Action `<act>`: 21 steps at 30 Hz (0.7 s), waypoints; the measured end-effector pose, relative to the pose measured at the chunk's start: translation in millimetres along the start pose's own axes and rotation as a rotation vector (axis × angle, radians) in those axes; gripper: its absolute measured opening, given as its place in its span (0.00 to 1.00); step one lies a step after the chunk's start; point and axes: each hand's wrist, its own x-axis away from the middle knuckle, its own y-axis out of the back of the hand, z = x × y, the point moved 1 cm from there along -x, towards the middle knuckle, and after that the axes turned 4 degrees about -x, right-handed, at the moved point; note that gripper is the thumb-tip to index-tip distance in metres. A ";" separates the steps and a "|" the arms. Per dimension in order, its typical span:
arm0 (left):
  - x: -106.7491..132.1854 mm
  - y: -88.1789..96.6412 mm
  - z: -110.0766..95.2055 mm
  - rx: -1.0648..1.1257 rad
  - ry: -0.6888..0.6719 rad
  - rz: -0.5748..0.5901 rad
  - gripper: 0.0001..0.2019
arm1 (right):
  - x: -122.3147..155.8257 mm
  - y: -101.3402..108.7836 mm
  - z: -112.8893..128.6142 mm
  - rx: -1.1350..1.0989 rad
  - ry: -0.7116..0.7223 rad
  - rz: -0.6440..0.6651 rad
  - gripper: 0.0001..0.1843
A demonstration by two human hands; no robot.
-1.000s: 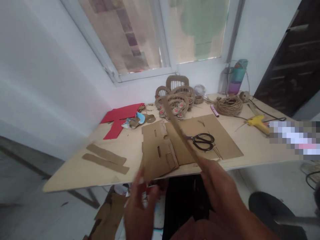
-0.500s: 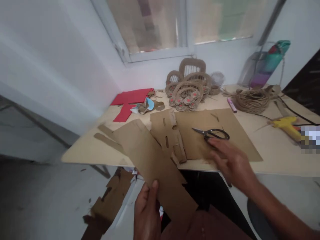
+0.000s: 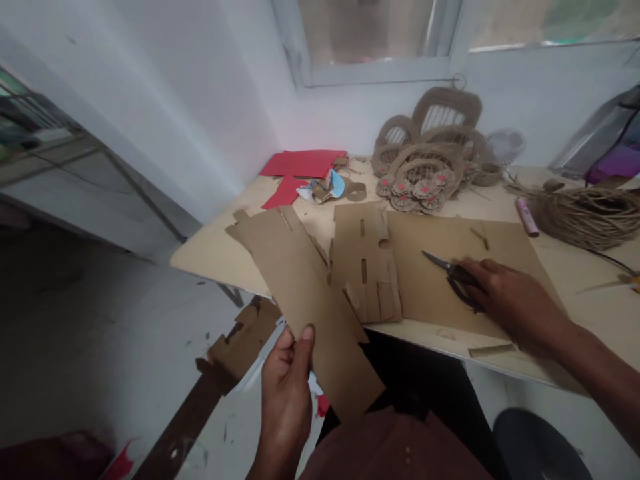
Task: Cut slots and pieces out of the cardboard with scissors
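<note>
My left hand pinches the near edge of a long brown cardboard sheet, thumb on top, holding it slanted out over the table's front edge. My right hand lies on the black-handled scissors, fingers curled around the handles, while the blades point left across a large flat cardboard sheet. Between the two sheets rests a slotted cardboard piece.
On the wooden table sit red paper, woven cardboard ornaments below the window, a twine coil and a pink stick. Cardboard scraps lie on the floor at left. A dark stool stands at lower right.
The view swung left and down. My right hand let go of the cardboard and reached onto the scissors. My left hand now holds the sheet alone, turned flat side up.
</note>
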 end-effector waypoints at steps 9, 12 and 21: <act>-3.0 -5.7 -29.4 0.145 -0.015 -0.097 0.21 | 37.9 17.6 55.2 -1.289 -0.247 -0.018 0.28; -3.5 -7.0 -38.2 0.194 0.025 -0.082 0.18 | 62.9 2.1 97.0 -1.757 -0.339 0.248 0.25; -3.5 6.5 -45.6 0.506 0.115 0.107 0.05 | 87.6 -26.7 142.9 -1.909 0.107 0.502 0.35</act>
